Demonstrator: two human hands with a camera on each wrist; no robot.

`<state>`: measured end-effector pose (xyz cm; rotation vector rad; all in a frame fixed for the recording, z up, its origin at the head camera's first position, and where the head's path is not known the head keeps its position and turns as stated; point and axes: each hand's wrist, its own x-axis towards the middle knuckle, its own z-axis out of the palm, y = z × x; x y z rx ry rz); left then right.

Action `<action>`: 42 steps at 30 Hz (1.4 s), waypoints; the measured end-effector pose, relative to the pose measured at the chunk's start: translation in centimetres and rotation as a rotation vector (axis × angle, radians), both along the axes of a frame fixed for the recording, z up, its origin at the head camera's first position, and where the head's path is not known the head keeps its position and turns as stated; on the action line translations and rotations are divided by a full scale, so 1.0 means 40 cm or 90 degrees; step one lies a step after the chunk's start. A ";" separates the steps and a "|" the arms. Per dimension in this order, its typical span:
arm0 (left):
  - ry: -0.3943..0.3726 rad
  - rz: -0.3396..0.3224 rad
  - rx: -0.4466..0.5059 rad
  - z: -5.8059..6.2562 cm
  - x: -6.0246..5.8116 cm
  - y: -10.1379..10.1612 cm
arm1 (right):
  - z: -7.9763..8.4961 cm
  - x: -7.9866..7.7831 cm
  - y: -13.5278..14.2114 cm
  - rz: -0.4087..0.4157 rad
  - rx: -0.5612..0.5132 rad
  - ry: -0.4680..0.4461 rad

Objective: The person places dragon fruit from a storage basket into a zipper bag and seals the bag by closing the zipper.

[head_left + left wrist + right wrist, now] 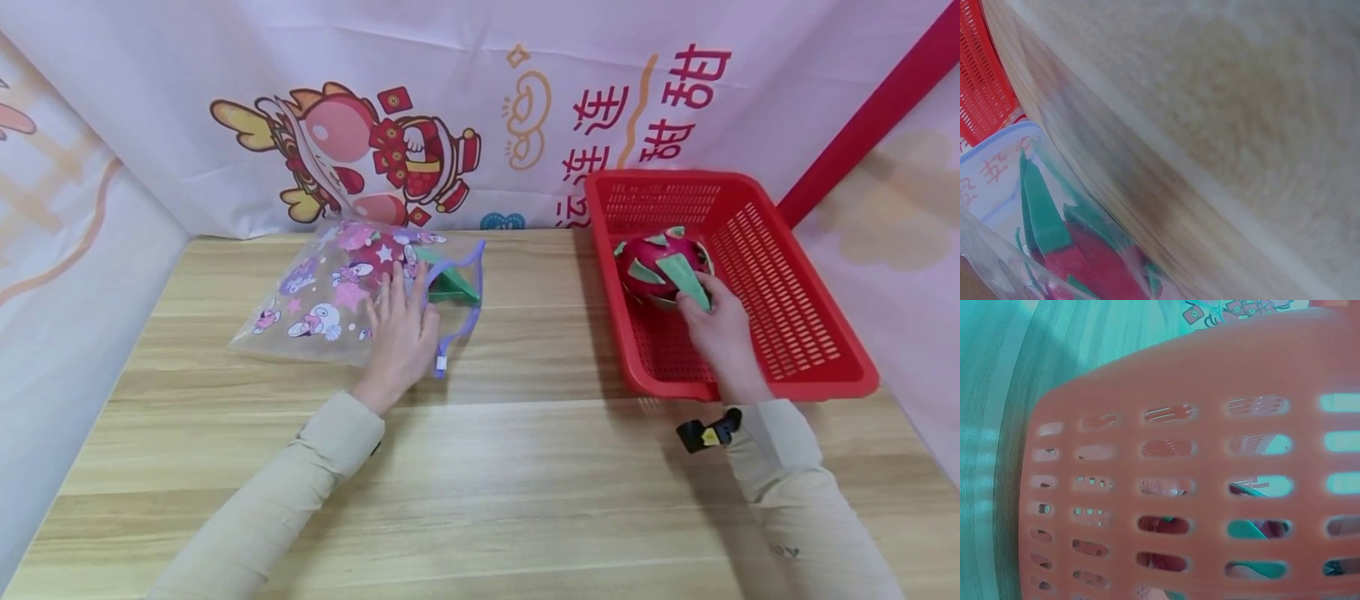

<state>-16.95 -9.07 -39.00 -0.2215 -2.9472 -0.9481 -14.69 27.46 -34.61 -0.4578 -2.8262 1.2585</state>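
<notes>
In the head view, my left hand rests with extended fingers on a clear slider bag printed with cartoon figures and stars. Inside the bag lies a toy dragon fruit, red with green leaves, its tip at the bag's purple-edged mouth. My right hand reaches over the near rim of a red basket. Its thumb and fingers pinch a green leaf of another dragon fruit in there. The basket's slotted wall fills the right wrist view and mostly hides that hand's work.
Both the bag and the basket stand on a wood-grain table, the basket at the right. A printed cloth with a cartoon figure hangs along the back edge. A black wrist device sits at my right cuff.
</notes>
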 end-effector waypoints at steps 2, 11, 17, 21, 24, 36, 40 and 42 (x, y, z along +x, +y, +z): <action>-0.002 0.000 -0.001 0.000 0.000 0.000 | 0.000 0.001 -0.001 -0.006 0.000 0.008; 0.000 0.000 0.005 0.000 0.001 0.000 | -0.004 0.001 -0.001 -0.027 0.017 0.051; 0.001 -0.003 0.003 0.001 0.000 0.001 | -0.001 0.006 -0.007 -0.040 0.026 0.051; -0.001 -0.002 0.003 0.002 0.001 0.001 | 0.002 0.009 -0.011 -0.035 0.038 0.051; -0.003 -0.002 0.003 0.003 0.002 0.001 | 0.002 0.009 -0.012 -0.033 0.035 0.055; 0.004 0.002 -0.001 0.005 0.002 -0.002 | 0.011 0.017 -0.003 -0.119 -0.106 0.101; 0.001 0.003 0.005 0.007 0.002 -0.002 | 0.026 0.026 -0.012 -0.128 -0.175 0.121; 0.000 0.006 0.011 0.009 0.002 -0.003 | 0.037 0.031 -0.020 -0.122 -0.208 0.142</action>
